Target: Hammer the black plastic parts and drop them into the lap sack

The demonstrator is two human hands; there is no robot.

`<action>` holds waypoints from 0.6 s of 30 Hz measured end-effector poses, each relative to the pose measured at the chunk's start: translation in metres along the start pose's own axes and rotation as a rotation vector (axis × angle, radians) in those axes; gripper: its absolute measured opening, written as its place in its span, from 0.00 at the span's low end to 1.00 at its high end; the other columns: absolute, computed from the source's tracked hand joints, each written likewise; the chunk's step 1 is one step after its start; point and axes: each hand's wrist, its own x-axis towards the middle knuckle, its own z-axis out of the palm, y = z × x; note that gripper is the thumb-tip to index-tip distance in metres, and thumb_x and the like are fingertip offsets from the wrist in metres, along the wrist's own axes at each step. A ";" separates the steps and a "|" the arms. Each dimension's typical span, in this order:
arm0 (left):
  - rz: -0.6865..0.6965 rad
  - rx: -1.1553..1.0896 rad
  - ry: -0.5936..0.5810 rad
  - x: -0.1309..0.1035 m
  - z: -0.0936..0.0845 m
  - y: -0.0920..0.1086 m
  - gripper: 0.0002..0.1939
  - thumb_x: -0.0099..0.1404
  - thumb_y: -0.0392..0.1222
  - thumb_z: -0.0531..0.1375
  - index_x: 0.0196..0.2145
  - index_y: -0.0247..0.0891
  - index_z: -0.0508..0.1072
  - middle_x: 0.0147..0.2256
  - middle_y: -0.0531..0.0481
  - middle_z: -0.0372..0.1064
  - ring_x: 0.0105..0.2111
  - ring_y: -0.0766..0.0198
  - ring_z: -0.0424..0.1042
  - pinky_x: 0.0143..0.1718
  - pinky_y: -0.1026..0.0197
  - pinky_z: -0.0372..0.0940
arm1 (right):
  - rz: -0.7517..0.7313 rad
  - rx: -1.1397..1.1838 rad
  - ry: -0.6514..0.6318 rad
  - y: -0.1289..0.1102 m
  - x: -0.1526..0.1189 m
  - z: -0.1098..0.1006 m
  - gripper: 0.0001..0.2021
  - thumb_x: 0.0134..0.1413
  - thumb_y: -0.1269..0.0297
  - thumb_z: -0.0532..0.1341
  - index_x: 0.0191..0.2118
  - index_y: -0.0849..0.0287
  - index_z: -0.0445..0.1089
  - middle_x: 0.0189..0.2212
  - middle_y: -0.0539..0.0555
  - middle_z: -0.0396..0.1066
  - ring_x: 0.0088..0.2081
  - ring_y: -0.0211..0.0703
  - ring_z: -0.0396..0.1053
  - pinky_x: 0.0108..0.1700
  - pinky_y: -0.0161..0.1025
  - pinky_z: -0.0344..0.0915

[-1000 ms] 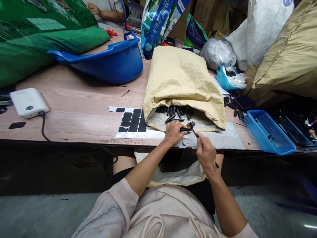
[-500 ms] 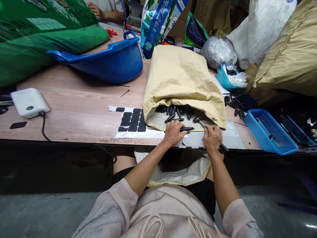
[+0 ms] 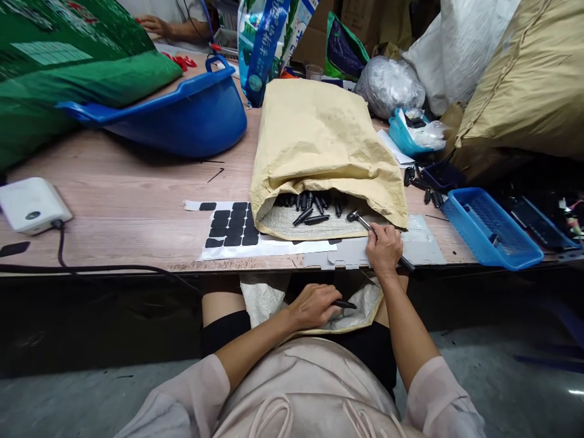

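Note:
My left hand [image 3: 316, 306] is closed around a slim black pen-like piece [image 3: 345, 303], whose tip sticks out to the right. It hovers over the open mouth of a sack [image 3: 365, 301] with a pale lining, lying across my lap. At the table edge my right hand [image 3: 385, 248] grips a small hammer [image 3: 362, 221] by its handle, head pointing up and left. The hammer head rests before the mouth of a large yellow woven sack [image 3: 319, 134] lying on the table. Inside that mouth lie several black pen-like pieces [image 3: 314, 210].
A sheet of black stickers [image 3: 232, 225] lies left of the sack, near a blue basin [image 3: 182, 115] and a white device [image 3: 34, 204] with a cable. To the right stands a blue basket [image 3: 493, 228]. Another person's hand [image 3: 155, 25] shows at the back left.
My left hand has moved from the table edge down toward my lap, carrying the black piece. My right hand keeps the hammer in nearly the same place. The view has shifted slightly.

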 end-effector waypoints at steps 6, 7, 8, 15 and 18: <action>-0.461 0.019 -0.160 0.010 0.026 -0.034 0.18 0.70 0.40 0.62 0.56 0.45 0.77 0.53 0.41 0.80 0.52 0.49 0.80 0.50 0.54 0.74 | 0.008 -0.008 -0.010 -0.001 0.000 -0.001 0.16 0.68 0.64 0.57 0.54 0.54 0.79 0.46 0.59 0.72 0.48 0.53 0.61 0.47 0.44 0.56; -0.445 0.023 -0.159 0.010 0.024 -0.034 0.20 0.69 0.40 0.63 0.58 0.45 0.77 0.55 0.41 0.79 0.53 0.48 0.80 0.50 0.53 0.74 | 0.008 -0.004 -0.011 -0.001 0.000 -0.001 0.16 0.68 0.64 0.57 0.54 0.53 0.79 0.46 0.59 0.72 0.48 0.52 0.61 0.46 0.44 0.56; -0.402 0.026 -0.159 0.008 0.021 -0.030 0.21 0.68 0.40 0.64 0.58 0.45 0.76 0.55 0.41 0.79 0.52 0.48 0.80 0.50 0.53 0.74 | 0.007 0.002 -0.010 -0.001 0.000 -0.001 0.16 0.68 0.64 0.57 0.54 0.53 0.79 0.46 0.59 0.72 0.47 0.52 0.61 0.46 0.44 0.56; 0.013 0.034 0.332 0.009 -0.052 -0.001 0.12 0.77 0.45 0.57 0.48 0.42 0.79 0.39 0.46 0.79 0.39 0.59 0.79 0.44 0.59 0.72 | 0.017 -0.004 -0.020 -0.002 0.000 -0.001 0.15 0.69 0.64 0.58 0.54 0.53 0.79 0.47 0.59 0.72 0.48 0.53 0.61 0.47 0.45 0.56; -0.142 0.127 0.620 0.034 -0.096 -0.019 0.11 0.76 0.43 0.58 0.49 0.41 0.78 0.42 0.45 0.77 0.43 0.57 0.76 0.47 0.56 0.72 | 0.023 -0.014 -0.020 -0.002 0.001 -0.001 0.15 0.68 0.64 0.59 0.54 0.53 0.79 0.47 0.59 0.72 0.48 0.53 0.62 0.46 0.44 0.56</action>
